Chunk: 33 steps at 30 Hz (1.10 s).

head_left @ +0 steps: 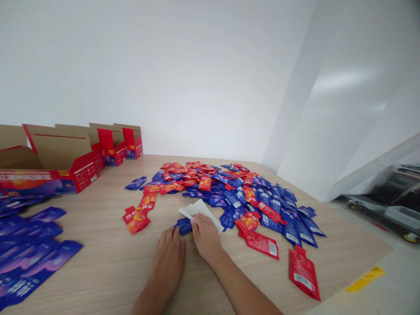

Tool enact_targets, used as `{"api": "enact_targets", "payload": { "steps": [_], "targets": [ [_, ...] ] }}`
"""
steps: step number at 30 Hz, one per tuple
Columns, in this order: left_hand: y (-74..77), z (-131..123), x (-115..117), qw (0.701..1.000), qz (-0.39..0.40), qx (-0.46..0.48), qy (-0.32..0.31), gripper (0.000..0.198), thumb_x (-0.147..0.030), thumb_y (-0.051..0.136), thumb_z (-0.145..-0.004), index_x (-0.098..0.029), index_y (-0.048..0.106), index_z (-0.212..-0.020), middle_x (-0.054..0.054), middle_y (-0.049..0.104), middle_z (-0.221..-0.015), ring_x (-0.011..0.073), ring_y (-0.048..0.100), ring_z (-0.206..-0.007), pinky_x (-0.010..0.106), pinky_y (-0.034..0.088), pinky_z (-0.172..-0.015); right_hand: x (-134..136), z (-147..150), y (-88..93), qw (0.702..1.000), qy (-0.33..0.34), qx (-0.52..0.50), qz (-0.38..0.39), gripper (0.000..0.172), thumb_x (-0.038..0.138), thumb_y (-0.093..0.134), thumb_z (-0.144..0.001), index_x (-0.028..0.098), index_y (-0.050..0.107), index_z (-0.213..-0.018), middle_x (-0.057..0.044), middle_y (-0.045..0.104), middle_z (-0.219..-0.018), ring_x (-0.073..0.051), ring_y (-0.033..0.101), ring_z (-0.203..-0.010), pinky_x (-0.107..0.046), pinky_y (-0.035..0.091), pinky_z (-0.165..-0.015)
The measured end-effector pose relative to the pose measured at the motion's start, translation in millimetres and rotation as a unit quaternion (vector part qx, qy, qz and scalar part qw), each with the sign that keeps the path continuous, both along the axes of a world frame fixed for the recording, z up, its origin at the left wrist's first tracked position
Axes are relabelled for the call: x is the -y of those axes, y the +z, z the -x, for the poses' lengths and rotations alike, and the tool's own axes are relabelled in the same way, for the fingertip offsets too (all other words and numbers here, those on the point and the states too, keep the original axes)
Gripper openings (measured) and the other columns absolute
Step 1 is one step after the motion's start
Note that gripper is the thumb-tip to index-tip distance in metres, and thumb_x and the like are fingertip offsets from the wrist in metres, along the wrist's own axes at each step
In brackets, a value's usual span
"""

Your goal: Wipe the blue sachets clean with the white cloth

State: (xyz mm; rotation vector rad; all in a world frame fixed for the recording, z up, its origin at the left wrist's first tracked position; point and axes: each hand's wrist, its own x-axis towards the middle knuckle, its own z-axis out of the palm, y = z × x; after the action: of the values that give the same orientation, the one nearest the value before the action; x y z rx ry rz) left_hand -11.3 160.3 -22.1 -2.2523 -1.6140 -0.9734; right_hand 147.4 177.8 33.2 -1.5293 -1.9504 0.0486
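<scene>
My left hand (169,256) lies on the table with its fingers stretched out. Its fingertips touch the left end of a small blue pouch (184,226). A folded white tissue (200,210) is in my right hand (206,238), whose fingers press it down at the right side of that pouch. The tissue and hand hide part of the pouch. Just beyond my hands spreads a loose heap of blue pouches (236,203) and red pouches (205,183), lying at mixed angles. Left of my hands, a few red pouches (136,218) lie together.
Several open red cartons (83,175) stand along the left back of the wooden table (108,262). Overlapping blue-purple pouches (39,258) are laid out at the near left. A single red pouch (303,273) lies near the right edge. A wheeled cart (387,214) stands beyond.
</scene>
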Motion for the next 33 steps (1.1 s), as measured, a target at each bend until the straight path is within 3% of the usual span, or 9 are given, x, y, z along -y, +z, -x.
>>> {"api": "enact_targets", "payload": {
  "steps": [9,12,17,21,26,30,33],
  "targets": [
    [-12.2,-1,-2,1.000,-0.004,-0.003,0.005,0.042,-0.030,0.058,-0.102,-0.016,0.059,-0.141,0.016,0.068,-0.141,0.0291,0.063,-0.133,0.056,0.053,-0.113,2,2,2.9,1.000,0.006,0.000,0.001,0.024,0.036,0.067,-0.106,0.020,0.071,-0.123,-0.008,0.072,-0.127,-0.024,0.071,-0.114,-0.049,0.059,-0.102],
    [-14.4,-2,-3,1.000,-0.004,-0.001,0.004,0.043,-0.032,0.062,-0.100,-0.018,0.060,-0.140,0.014,0.067,-0.142,0.0292,0.063,-0.132,0.057,0.054,-0.111,2,2,2.4,1.000,0.007,0.002,0.002,0.023,0.035,0.065,-0.107,0.019,0.072,-0.121,-0.008,0.074,-0.124,-0.024,0.071,-0.115,-0.049,0.057,-0.104],
    [-11.6,-4,2,1.000,0.008,-0.001,0.010,0.045,-0.039,0.070,-0.097,-0.021,0.061,-0.138,0.012,0.063,-0.145,0.0295,0.063,-0.131,0.057,0.056,-0.108,3,1,-3.7,1.000,0.012,-0.001,0.007,0.033,0.022,0.047,-0.109,0.020,0.075,-0.128,-0.012,0.076,-0.133,-0.028,0.067,-0.131,-0.046,0.049,-0.117],
    [-2.5,3,11,0.999,0.033,-0.005,0.021,0.046,-0.041,0.070,-0.096,-0.021,0.062,-0.137,0.011,0.063,-0.144,0.0289,0.064,-0.129,0.056,0.057,-0.107,4,-3,-6.9,1.000,0.025,-0.012,0.015,0.038,0.027,0.049,-0.105,0.017,0.076,-0.130,-0.017,0.074,-0.138,-0.034,0.065,-0.135,-0.051,0.046,-0.120],
    [24.4,42,17,0.996,0.077,0.026,0.044,0.044,-0.042,0.069,-0.097,-0.021,0.062,-0.136,0.011,0.065,-0.142,0.0289,0.063,-0.130,0.057,0.055,-0.109,-1,-6,9.4,0.998,0.052,-0.035,0.014,0.041,0.033,0.047,-0.103,0.020,0.076,-0.130,-0.016,0.074,-0.139,-0.036,0.065,-0.134,-0.055,0.046,-0.119],
    [52.7,96,22,0.987,0.123,0.077,0.069,0.028,-0.027,0.058,-0.101,-0.021,0.067,-0.127,0.008,0.072,-0.126,0.0244,0.068,-0.117,0.051,0.057,-0.104,-15,12,43.5,0.992,0.108,-0.051,0.030,0.041,0.040,0.045,-0.104,0.025,0.077,-0.125,-0.012,0.076,-0.134,-0.032,0.070,-0.127,-0.049,0.052,-0.112],
    [69.4,136,32,0.977,0.155,0.117,0.089,0.037,-0.020,0.039,-0.100,-0.024,0.072,-0.115,0.009,0.076,-0.111,0.0245,0.071,-0.108,0.047,0.058,-0.101,-34,43,72.6,0.984,0.162,-0.058,0.049,0.038,0.039,0.047,-0.103,0.027,0.078,-0.121,-0.010,0.078,-0.130,-0.030,0.072,-0.123,-0.044,0.053,-0.108]
  ]
}}
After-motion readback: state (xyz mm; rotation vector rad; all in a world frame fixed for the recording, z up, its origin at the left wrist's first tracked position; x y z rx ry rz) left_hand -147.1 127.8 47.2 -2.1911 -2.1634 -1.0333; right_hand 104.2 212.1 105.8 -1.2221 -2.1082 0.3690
